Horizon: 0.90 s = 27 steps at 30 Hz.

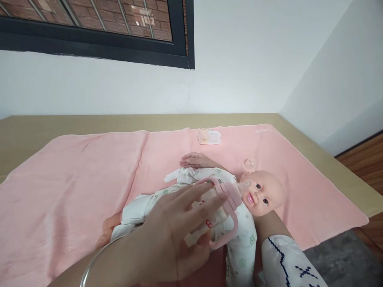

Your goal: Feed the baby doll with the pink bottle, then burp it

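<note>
A baby doll (261,193) in white printed clothes lies on its back with its head to the right. My left hand (182,227) is closed around a baby bottle (209,211) with a pink collar and pink handles. The bottle is tilted over the doll's chest, its clear teat pointing at the face, close to the mouth; whether they touch I cannot tell. From the right, my right arm passes beneath the doll's neck. Beyond the doll's shoulder, my right hand (196,160) emerges with fingers stretched out flat, holding nothing.
A pink blanket (89,167) covers much of the tan surface (74,122). Near its back edge lies a small clear-and-white packet (209,136). A clear cap (249,164) rests just behind the doll's head. White walls and a dark-framed window (119,48) stand behind.
</note>
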Each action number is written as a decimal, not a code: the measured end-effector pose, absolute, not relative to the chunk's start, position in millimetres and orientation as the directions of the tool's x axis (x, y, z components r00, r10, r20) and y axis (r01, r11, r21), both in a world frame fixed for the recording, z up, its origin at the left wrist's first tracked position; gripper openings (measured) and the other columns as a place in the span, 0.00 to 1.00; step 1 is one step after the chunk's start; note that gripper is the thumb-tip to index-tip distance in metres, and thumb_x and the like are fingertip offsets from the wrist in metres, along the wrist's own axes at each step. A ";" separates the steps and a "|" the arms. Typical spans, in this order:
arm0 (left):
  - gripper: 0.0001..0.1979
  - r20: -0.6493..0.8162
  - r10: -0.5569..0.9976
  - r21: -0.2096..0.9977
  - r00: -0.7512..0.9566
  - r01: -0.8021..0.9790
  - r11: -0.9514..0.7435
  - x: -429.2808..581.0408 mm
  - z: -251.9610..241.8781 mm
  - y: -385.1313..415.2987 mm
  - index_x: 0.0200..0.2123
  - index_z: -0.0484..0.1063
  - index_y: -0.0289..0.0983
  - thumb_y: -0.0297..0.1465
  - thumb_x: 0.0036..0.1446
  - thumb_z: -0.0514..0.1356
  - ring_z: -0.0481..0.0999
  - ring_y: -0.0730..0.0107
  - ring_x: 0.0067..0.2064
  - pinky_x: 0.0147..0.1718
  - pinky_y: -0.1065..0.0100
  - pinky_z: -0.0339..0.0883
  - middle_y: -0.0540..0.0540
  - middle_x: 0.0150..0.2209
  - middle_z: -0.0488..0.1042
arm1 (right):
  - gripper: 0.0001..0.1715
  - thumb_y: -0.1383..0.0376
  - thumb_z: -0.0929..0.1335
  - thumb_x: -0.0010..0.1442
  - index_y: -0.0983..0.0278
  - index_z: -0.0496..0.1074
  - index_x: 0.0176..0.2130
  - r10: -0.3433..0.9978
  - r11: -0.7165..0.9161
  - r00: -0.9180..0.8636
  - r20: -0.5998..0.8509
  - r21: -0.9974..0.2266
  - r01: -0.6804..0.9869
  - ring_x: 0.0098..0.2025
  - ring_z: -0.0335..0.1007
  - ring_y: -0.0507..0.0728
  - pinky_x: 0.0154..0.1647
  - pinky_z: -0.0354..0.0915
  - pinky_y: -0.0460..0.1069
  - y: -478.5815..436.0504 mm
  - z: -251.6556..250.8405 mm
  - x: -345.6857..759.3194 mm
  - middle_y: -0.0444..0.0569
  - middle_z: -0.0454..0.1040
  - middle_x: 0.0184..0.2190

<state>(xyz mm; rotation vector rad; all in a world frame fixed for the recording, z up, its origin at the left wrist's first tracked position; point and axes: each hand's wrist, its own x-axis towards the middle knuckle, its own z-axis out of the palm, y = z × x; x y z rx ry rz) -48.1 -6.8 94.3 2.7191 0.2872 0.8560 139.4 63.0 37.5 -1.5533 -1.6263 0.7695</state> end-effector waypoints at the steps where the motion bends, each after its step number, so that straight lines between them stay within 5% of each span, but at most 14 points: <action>1: 0.36 0.502 0.247 0.324 0.829 0.085 -0.942 -46.6 95.6 -7.2 0.67 0.61 0.43 0.23 0.54 0.56 0.78 0.54 0.57 0.48 0.58 0.79 0.38 0.61 0.73 | 0.17 0.54 0.67 0.66 0.65 0.78 0.41 0.996 0.091 -0.035 0.086 -0.839 0.537 0.47 0.78 0.48 0.53 0.71 0.45 58.7 41.0 140.0 0.48 0.81 0.41; 7: 0.32 0.433 0.177 0.400 0.884 -0.013 -0.916 -37.2 94.3 -12.8 0.62 0.62 0.39 0.23 0.52 0.54 0.79 0.55 0.54 0.42 0.61 0.78 0.37 0.55 0.76 | 0.26 0.48 0.64 0.63 0.56 0.77 0.52 0.995 0.082 -0.001 0.104 -0.781 0.620 0.61 0.72 0.55 0.59 0.69 0.51 -5.9 63.6 149.1 0.47 0.79 0.49; 12: 0.31 0.371 0.198 0.407 0.907 0.033 -0.913 -30.7 89.5 -15.8 0.60 0.63 0.40 0.23 0.51 0.55 0.80 0.54 0.50 0.41 0.59 0.77 0.38 0.54 0.77 | 0.20 0.49 0.62 0.63 0.49 0.77 0.48 0.991 0.003 0.086 0.103 -0.657 0.754 0.62 0.71 0.67 0.53 0.72 0.69 -33.1 37.4 159.6 0.49 0.80 0.40; 19: 0.29 0.399 0.190 0.429 0.897 0.000 -0.903 -21.3 81.9 -13.9 0.55 0.68 0.39 0.23 0.47 0.55 0.82 0.52 0.44 0.33 0.61 0.77 0.38 0.50 0.78 | 0.22 0.51 0.63 0.62 0.56 0.77 0.48 0.961 0.033 0.170 0.219 -0.699 0.714 0.63 0.70 0.62 0.60 0.69 0.61 -23.3 -12.9 169.6 0.49 0.79 0.46; 27: 0.30 0.518 0.213 0.411 0.828 -0.023 -0.911 -28.5 81.3 -15.5 0.62 0.63 0.39 0.24 0.54 0.58 0.78 0.51 0.56 0.47 0.57 0.79 0.35 0.57 0.72 | 0.17 0.54 0.66 0.60 0.53 0.78 0.46 0.954 0.017 0.212 0.214 -0.741 0.671 0.62 0.71 0.61 0.57 0.72 0.60 -20.3 -12.3 170.1 0.48 0.80 0.43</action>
